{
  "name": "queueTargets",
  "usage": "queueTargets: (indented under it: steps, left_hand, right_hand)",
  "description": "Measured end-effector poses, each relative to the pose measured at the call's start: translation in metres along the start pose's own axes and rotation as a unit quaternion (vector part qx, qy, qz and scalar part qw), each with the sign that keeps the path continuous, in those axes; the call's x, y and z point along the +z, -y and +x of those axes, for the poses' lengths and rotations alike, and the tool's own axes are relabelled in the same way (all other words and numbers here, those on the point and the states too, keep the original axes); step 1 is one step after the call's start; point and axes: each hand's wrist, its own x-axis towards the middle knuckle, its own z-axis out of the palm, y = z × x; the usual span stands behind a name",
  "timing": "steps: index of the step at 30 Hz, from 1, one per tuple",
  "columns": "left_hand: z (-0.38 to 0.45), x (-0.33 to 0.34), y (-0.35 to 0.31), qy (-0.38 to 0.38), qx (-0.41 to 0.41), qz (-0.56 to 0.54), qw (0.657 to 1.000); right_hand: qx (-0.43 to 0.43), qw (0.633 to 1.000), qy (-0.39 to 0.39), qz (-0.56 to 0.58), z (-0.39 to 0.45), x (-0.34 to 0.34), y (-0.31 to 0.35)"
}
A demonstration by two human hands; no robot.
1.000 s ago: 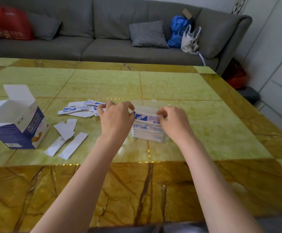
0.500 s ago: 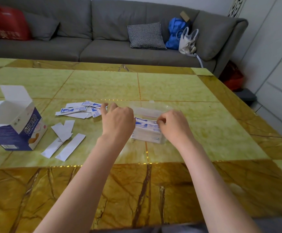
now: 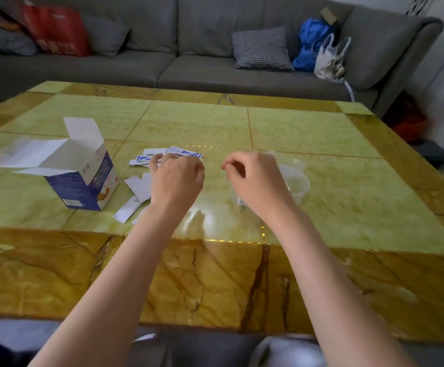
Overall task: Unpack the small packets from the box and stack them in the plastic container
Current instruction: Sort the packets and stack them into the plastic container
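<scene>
1. At nine o'clock on the glossy green-and-amber marble surface (image 3: 308, 133) stands the one blue-and-white cardboard box (image 3: 83, 178), flaps open, nothing showing inside.
2. Just right of it, at about seven o'clock from my left hand, lie roughly three plain white paper strips (image 3: 136, 193); my wrist hides part of them.
3. My left hand (image 3: 177, 178) has come off the container, where it was half a second ago, and now hangs over the loose blue-and-white small packets (image 3: 173, 153) at eleven o'clock. Fingers curled; whether they already pinch one I cannot tell. I count four or five packets, overlapping and blurred.
4. My right hand (image 3: 255, 181) has lifted off the stack too, fingers loosely curled and holding nothing.
5. Behind it, at three o'clock, sits the one clear plastic container (image 3: 299, 181); the stacked packets inside are mostly hidden.
6. I judge the last batch is pressed in, and the loose pile is next.
</scene>
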Motion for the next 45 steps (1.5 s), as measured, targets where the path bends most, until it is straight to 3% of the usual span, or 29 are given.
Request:
queueTargets:
  steps: [4,6,9,13,17,20,31,36,39,42,45]
  left_hand:
    - [-0.005,-0.002,0.05,0.06,-0.039,0.043,0.996]
    - [-0.006,-0.003,0.069,0.103,-0.052,0.043,0.992]
    - [-0.006,-0.003,0.091,0.172,-0.043,0.045,0.983]
    - [-0.009,-0.003,0.108,0.289,-0.036,0.047,0.956]
    - [-0.008,-0.002,0.113,0.306,-0.019,0.046,0.951]
    - [-0.004,-0.002,0.113,0.305,-0.015,0.037,0.952]
    - [-0.03,-0.023,0.093,0.249,0.041,-0.014,0.968]
    - [-0.051,-0.023,0.078,0.249,0.044,-0.033,0.967]
    - [-0.056,-0.023,0.069,0.244,0.061,-0.058,0.966]
    - [-0.048,-0.029,0.06,0.211,0.059,-0.049,0.974]
    - [-0.038,-0.033,0.049,0.161,0.06,-0.057,0.983]
  right_hand:
    - [-0.02,0.992,0.125,0.0,0.014,0.064,0.017]
    - [-0.009,0.988,0.152,-0.007,0.036,0.093,0.019]
    - [0.061,0.984,0.158,-0.046,0.08,0.126,0.022]
    - [0.119,0.959,0.23,-0.116,0.128,0.157,0.025]
    - [0.092,0.925,0.325,-0.176,0.146,0.183,0.025]
    - [0.056,0.915,0.349,-0.193,0.146,0.19,0.016]
    - [-0.02,0.941,0.274,-0.197,-0.004,0.108,0.015]
    - [-0.005,0.974,0.214,-0.07,-0.025,0.075,0.015]
    - [0.0,0.981,0.175,-0.078,-0.033,0.063,0.003]
    - [-0.02,0.985,0.147,-0.09,-0.038,0.051,-0.005]
    - [-0.015,0.993,0.115,-0.007,-0.036,0.041,-0.004]
